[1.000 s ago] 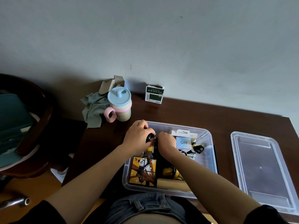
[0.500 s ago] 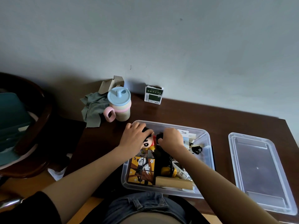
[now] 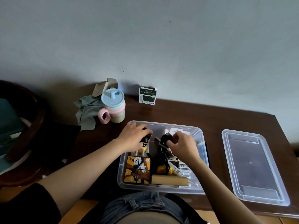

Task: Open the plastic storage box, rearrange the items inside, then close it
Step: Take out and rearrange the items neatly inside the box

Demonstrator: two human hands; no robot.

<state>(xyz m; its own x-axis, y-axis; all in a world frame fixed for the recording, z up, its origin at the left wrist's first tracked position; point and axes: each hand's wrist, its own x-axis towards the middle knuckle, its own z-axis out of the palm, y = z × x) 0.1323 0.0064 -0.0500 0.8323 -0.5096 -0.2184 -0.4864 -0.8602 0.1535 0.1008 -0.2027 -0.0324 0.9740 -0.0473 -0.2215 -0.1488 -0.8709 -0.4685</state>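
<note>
The clear plastic storage box (image 3: 203, 135) stands open on the dark wooden table, its clear lid (image 3: 252, 165) lying flat to the right. My left hand (image 3: 133, 136) grips the black head of a small cartoon figure (image 3: 143, 147) at the box's back left. My right hand (image 3: 182, 143) pinches a black corded item (image 3: 165, 139) near the box's middle. Lower in the box lie a panda picture cube (image 3: 137, 169), a yellow object (image 3: 162, 169), a wooden block (image 3: 169, 180) and small white labelled boxes (image 3: 183, 168).
A lidded cup (image 3: 113, 105) with a pink handle stands behind the box at left, beside a grey-green cloth (image 3: 87, 110) and a torn carton (image 3: 105, 85). A small green-and-white box (image 3: 147, 95) leans by the wall. A dark wooden chair (image 3: 21, 126) is at far left.
My hands have moved apart: the left took the figure toward the box's back left corner, the right drew the black corded item to the right and up.
</note>
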